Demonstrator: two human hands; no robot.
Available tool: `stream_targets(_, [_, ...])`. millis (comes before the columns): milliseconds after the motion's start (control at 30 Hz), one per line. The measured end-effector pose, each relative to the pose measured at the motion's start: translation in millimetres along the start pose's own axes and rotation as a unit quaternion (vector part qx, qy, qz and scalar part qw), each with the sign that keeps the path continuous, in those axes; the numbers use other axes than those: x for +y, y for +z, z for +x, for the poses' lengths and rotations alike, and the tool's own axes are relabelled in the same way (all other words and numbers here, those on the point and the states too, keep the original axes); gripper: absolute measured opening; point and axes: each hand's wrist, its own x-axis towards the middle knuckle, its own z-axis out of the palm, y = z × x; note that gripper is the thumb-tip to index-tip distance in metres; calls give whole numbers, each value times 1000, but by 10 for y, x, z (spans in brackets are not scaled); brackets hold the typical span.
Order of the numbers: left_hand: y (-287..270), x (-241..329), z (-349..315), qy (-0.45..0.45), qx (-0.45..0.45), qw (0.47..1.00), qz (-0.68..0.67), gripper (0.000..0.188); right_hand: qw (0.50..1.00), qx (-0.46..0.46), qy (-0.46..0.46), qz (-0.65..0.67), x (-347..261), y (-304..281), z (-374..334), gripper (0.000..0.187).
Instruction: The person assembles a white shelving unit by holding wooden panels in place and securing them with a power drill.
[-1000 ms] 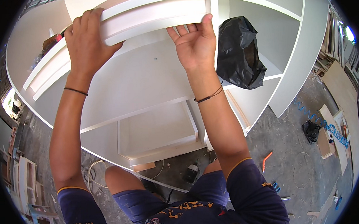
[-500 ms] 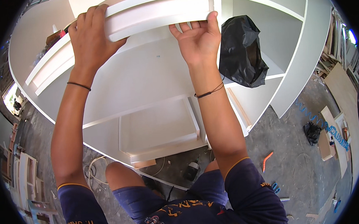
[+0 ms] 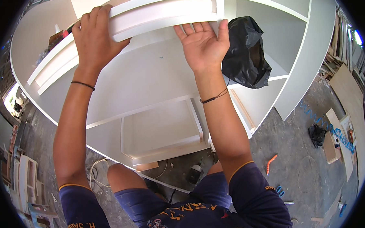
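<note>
A white cabinet with open compartments stands in front of me, a long recessed white rail running across its upper front. Toward the left, my left hand is wrapped over this rail, fingers on the top edge and thumb below. My right hand is palm up under the rail's right end. Its fingers are stretched and their tips pass behind the lower edge; the thumb stands apart. Beside that hand hangs a crumpled black plastic bag, in front of the right compartment.
Below the cabinet shelf is a white framed panel. On the grey floor to the right lie an orange tool-like piece, blue-handled scissors, a coiled blue hose and boards. A dark bottle-like object is between my knees.
My right thumb has come off the rail's front and swung outward, with the palm opening wider. My left hand keeps its grip; the view has shifted slightly.
</note>
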Motion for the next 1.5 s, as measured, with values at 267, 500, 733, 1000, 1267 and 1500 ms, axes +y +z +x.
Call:
stream_targets(267, [-69, 32, 43, -7, -40, 999, -6, 78, 996, 28, -26, -83, 57, 118, 89, 75])
stream_targets(500, [-106, 85, 31, 9, 6, 998, -54, 82, 988, 79, -75, -105, 118, 160, 108, 68])
stream_targets(733, [-64, -173, -912, -104, 208, 965, -125, 71, 982, 104, -74, -137, 37, 178, 169, 64])
stream_targets(1000, [-239, -1247, -1450, -572, 283, 331, -695, 74, 973, 102, -77, -192, 117, 376, 35, 64])
stream_targets(1267, [-323, -1490, -1239, -453, 235, 439, -740, 60, 975, 83, -79, -189, 77, 336, 53, 65])
stream_targets(1500, [-467, -1302, -983, -531, 205, 436, -697, 79, 980, 82, -77, -164, 80, 288, 78, 68])
